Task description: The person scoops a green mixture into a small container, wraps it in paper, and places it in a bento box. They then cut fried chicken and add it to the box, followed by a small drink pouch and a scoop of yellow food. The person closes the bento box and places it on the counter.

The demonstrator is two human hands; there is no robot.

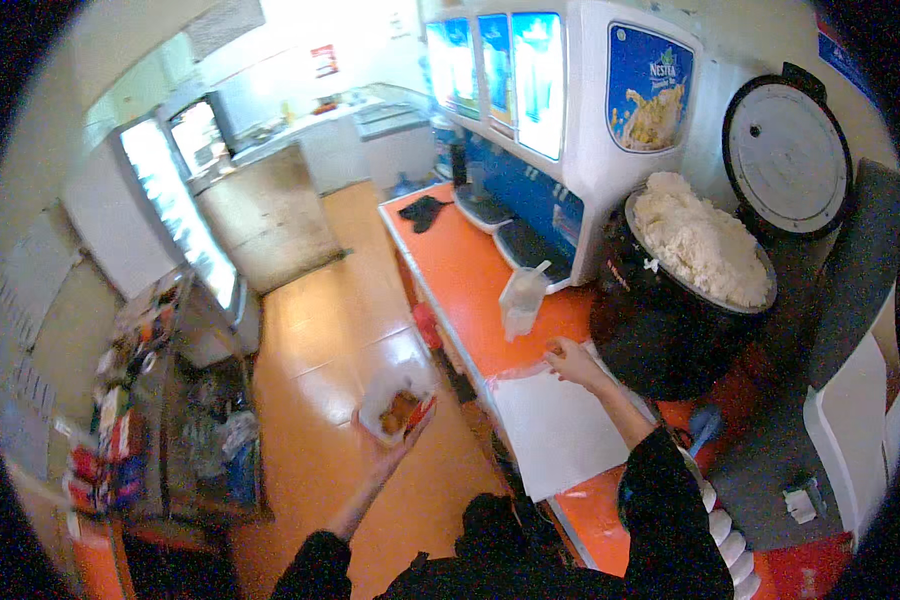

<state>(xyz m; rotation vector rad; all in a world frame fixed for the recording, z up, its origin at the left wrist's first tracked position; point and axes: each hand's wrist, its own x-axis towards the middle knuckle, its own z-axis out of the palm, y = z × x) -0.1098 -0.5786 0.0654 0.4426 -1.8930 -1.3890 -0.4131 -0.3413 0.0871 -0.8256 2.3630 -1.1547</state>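
My left hand [405, 443] grips a white takeaway container [378, 392] with brown food [398, 412] in it, held over the floor beside the counter. A small red item [422, 412] shows at its right side. My right hand [570, 362] is above the orange counter, its fingers curled in together; what they hold, if anything, I cannot make out. Below it lies a stack of white sheets [555, 435], with crinkled clear film along the far edge. Just beyond this hand rests a clear plastic jug or scoop [523, 297] with a handle.
A black rice cooker [660, 335] heaped with white rice [700, 240] stands on the right, its round lid [788, 150] raised. Behind the counter [460, 300] is a drinks dispenser [585, 120]. A black cloth [425, 212] lies at the far end. Cluttered shelves [160, 400] line the left.
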